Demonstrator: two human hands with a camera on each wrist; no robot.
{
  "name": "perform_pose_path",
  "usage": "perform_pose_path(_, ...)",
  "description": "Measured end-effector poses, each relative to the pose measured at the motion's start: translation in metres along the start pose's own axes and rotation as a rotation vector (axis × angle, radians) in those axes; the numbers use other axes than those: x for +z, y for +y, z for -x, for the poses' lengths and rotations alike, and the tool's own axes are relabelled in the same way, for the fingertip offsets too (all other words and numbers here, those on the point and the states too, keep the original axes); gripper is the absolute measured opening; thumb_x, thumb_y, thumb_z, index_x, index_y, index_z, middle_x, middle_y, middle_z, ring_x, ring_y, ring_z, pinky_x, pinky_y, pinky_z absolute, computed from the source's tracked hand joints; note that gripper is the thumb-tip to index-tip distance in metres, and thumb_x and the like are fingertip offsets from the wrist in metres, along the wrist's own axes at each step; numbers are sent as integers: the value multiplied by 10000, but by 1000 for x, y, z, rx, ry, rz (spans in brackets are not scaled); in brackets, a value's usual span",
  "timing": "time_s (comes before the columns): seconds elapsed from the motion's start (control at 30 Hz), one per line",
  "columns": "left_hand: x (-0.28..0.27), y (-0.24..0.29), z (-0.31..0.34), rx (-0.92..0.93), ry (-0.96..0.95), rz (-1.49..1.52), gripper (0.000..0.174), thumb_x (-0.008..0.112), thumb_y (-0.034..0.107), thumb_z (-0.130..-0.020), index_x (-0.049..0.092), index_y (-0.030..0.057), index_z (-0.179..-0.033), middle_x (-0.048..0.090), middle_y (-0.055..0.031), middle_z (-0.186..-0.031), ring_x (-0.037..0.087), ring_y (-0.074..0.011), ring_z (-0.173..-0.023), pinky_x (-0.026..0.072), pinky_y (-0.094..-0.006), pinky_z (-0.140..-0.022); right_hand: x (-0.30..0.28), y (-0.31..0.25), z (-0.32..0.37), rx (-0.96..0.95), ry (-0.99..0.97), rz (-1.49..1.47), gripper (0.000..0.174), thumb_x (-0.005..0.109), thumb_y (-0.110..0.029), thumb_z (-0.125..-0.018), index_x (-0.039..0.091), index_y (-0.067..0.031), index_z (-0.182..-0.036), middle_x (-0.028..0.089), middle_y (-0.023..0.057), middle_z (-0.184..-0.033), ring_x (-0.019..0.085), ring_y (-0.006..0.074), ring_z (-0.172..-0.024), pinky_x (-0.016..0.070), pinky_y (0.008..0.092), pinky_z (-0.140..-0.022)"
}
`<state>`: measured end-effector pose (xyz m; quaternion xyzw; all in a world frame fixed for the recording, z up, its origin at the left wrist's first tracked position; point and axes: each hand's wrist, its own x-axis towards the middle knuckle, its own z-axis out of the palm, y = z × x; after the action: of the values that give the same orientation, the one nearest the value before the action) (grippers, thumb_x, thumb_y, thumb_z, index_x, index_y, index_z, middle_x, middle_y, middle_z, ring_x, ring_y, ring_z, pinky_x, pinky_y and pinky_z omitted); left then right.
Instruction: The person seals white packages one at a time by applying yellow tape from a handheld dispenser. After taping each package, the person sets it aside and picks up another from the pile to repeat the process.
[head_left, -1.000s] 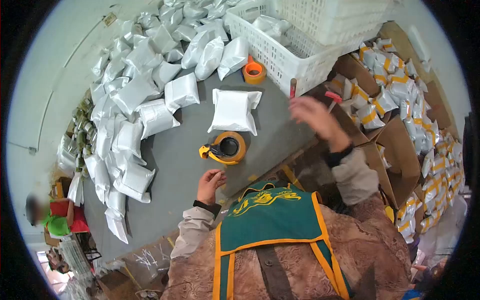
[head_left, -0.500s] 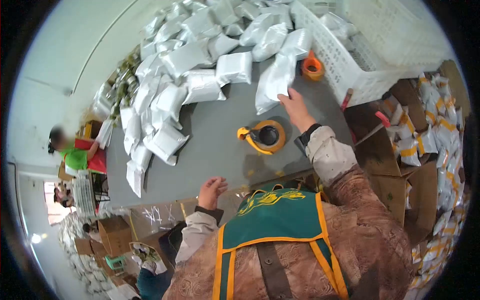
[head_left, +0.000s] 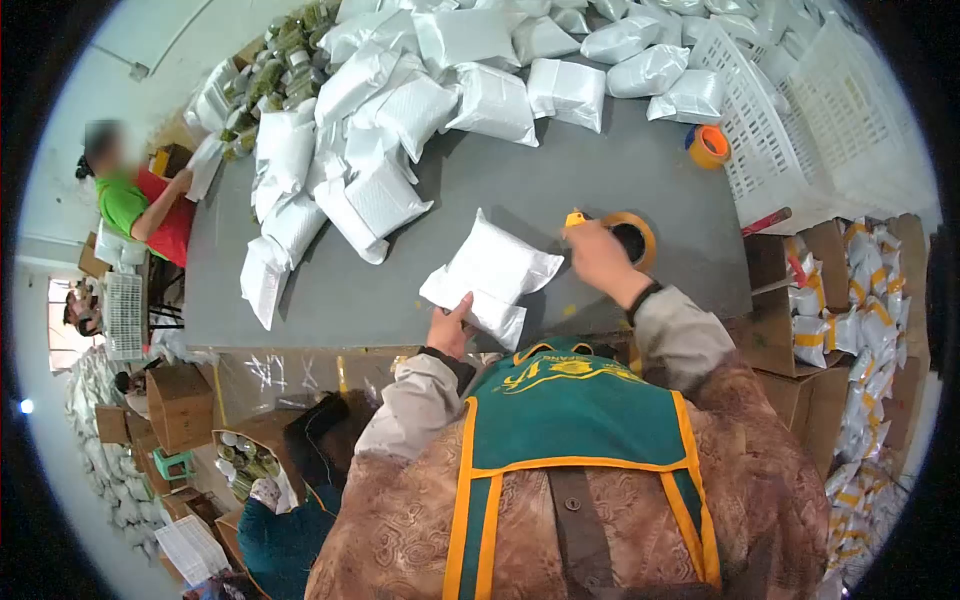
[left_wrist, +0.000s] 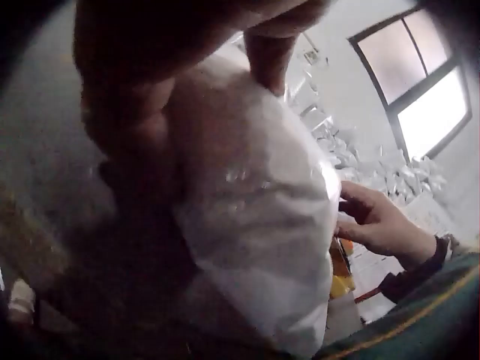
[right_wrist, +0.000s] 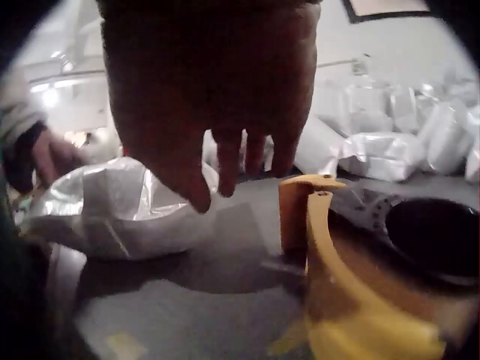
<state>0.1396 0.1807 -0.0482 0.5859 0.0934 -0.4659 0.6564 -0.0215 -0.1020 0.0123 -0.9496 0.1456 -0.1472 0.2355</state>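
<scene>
My left hand (head_left: 450,328) grips the near left edge of a white padded mailer parcel (head_left: 495,265), thumb on top. Close up in the left wrist view, the parcel's creased side (left_wrist: 255,202) shows between thumb and fingers. To the right, my right hand (head_left: 603,262) hovers beside a yellow tape dispenser (head_left: 647,240) loaded with a brown roll, covering part of it in the head view. Its fingers (right_wrist: 229,161) point down, extended and holding nothing, between the parcel and the dispenser in the right wrist view.
White parcels (head_left: 495,105) pile along the table's back and left. An orange tape roll (head_left: 708,146) sits by a white crate (head_left: 750,130). A red-handled tool (head_left: 768,221) lies at the right edge, near cardboard boxes (head_left: 790,330) of taped parcels. Another person (head_left: 140,205) works at far left.
The parcel went from the table's middle, through my right hand, to my left hand near the front edge. My right hand has let go and moved to the tape dispenser. The head view has swung.
</scene>
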Motion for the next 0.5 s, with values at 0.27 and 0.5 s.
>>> perform_pose_path(0.27,50,-5,25,56,166,75,527,700,220,-866,382,133,-1278,543,-94,-1177,579,-252,-1036,532,-404,-776,6,38,59,313,-181,364,389,681,-362,-804,586,-17,-958,637,161,-929,582,347,-970,314,562,-1016)
perform_pose_path(0.5,18,-7,55,-84,-235,-255,324,570,308,-955,553,8,-1078,626,-117,-873,631,-222,-798,531,-309,-714,-68,24,71,278,-7,-5,355,635,-318,-834,575,-1,-983,619,193,-937,589,387,-895,440,456,-851)
